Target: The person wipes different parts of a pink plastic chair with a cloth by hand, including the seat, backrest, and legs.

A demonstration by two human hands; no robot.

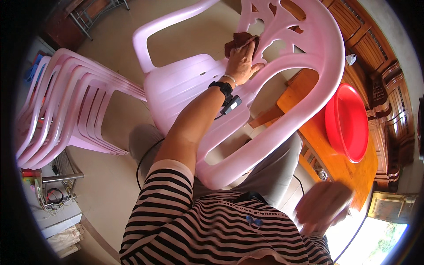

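A pink plastic armchair [185,86] rests tilted against my lap, its openwork backrest to the upper right. My left hand [241,63] presses a folded dark brown cloth [237,42] against the chair where seat and backrest meet. The fingers lie over the cloth and the thumb spreads toward the backrest. A watch [224,88] and a small black device [231,105] are on that wrist. My right hand [324,208] is raised at the lower right, apart from the chair and near the wooden table's edge. Motion blur hides its fingers and whether it holds anything.
Several pink plastic chairs [66,99] stand stacked at the left. A red plastic basin [351,122] sits on the wooden table [359,179] at the right, before a carved wooden bench [374,82]. Loose cables [56,198] lie beside a metal frame at lower left.
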